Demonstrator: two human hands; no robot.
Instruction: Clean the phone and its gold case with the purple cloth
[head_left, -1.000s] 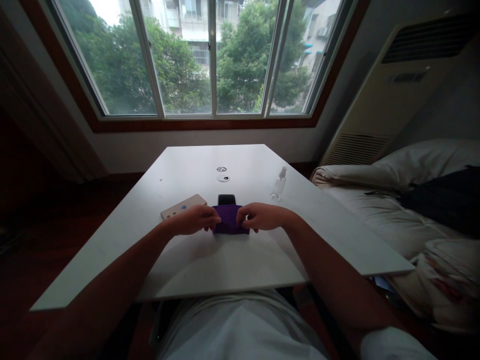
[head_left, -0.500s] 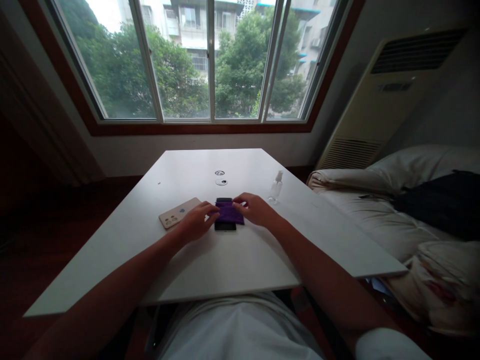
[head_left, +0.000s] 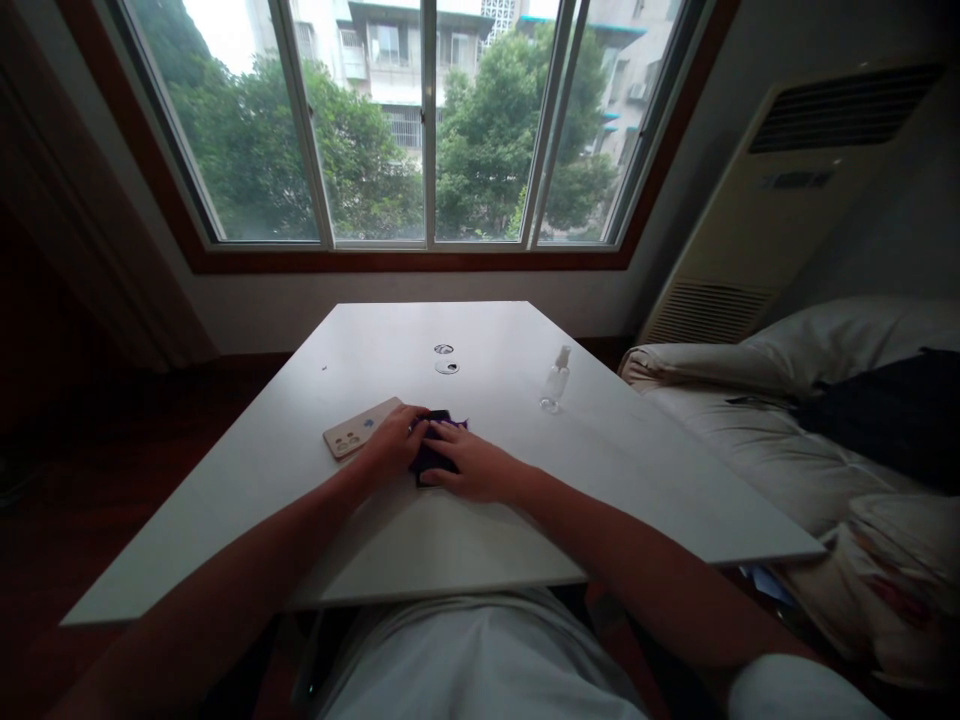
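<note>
A black smartphone (head_left: pixel 435 462) lies on the white table in front of me, partly covered by my hands. My left hand (head_left: pixel 396 440) is closed around its left side, with the fingertips at its upper part. My right hand (head_left: pixel 474 464) lies flat over the phone, fingers stretched out to the left and thumb apart below. Beneath those fingers is a purple cloth (head_left: pixel 459 424), of which only a crumpled edge shows. Just left of my left hand rests a gold phone-shaped piece (head_left: pixel 361 430) with camera rings and a logo.
On the right of the table (head_left: pixel 360 560) stands a clear spray bottle (head_left: pixel 555 382). Two small round pieces, one upper (head_left: pixel 443 349) and one lower (head_left: pixel 447 367), lie beyond the phone. A pale sofa (head_left: pixel 720 420) is at the right, below a window.
My right hand has come down and left, from pinching the cloth to lying flat over it. The cloth is now bunched and mostly hidden. The phone sits slightly tilted, nearer to me.
</note>
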